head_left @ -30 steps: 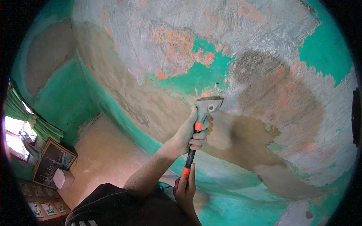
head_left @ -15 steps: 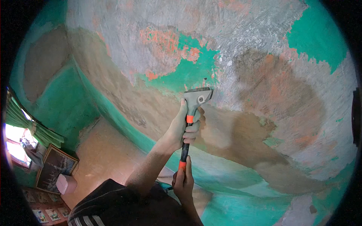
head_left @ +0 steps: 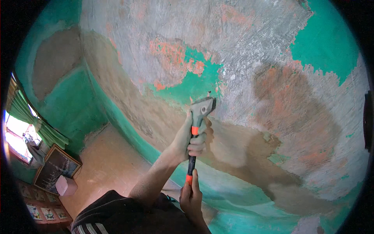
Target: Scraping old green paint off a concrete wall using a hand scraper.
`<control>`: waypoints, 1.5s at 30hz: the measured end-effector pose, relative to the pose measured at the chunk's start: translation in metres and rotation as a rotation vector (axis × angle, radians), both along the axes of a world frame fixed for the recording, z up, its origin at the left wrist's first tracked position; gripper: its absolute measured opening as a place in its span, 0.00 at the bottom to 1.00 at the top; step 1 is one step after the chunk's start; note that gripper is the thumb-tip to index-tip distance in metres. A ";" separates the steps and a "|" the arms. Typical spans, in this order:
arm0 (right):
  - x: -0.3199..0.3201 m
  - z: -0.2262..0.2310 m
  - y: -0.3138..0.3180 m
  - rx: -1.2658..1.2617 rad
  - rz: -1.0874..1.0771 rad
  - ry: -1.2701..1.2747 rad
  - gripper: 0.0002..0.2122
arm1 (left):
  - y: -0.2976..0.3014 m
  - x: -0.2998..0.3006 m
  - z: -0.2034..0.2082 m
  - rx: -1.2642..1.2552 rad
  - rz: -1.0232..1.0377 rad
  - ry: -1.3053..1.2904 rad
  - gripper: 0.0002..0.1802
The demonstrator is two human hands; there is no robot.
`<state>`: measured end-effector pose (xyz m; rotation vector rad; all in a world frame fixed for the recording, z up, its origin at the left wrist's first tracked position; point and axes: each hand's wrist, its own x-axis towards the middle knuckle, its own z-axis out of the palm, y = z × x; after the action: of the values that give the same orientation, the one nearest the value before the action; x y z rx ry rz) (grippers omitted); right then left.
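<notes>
A long-handled scraper (head_left: 201, 108) with a grey head and a black-and-orange handle is in both my hands, its head up against the wall (head_left: 249, 46). Wrapped around the upper handle just below the head is my left hand (head_left: 187, 136), its thumb laid up along the neck. Lower down, my right hand (head_left: 191, 199) grips the orange end of the handle. The scraper's head is tilted, its dark blade edge running along the top right. Just above it lies a patch of green paint (head_left: 202, 82) with ragged orange edges. Whether the blade touches the wall I cannot tell.
Bare grey and brown plaster surrounds the patch, with another green area (head_left: 327, 43) at upper right. To the left are a window (head_left: 17, 132) with a green curtain (head_left: 44, 130), a framed picture (head_left: 56, 167) and a pinkish bin (head_left: 66, 186) on the floor (head_left: 105, 163).
The scraper's head has turned and tilted, so its blade edge slants more to the right. Both hands keep their grip. The whole view has shifted slightly.
</notes>
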<state>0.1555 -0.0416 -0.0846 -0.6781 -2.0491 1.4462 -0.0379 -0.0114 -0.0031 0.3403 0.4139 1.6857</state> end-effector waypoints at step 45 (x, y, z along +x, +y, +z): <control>0.002 -0.032 -0.011 -0.009 -0.018 0.038 0.27 | -0.004 0.000 -0.003 0.037 -0.115 -0.037 0.36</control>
<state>0.1575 -0.0530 -0.1170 -0.6661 -2.0034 1.4479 -0.0374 -0.0157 -0.0062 0.3531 0.3292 1.5866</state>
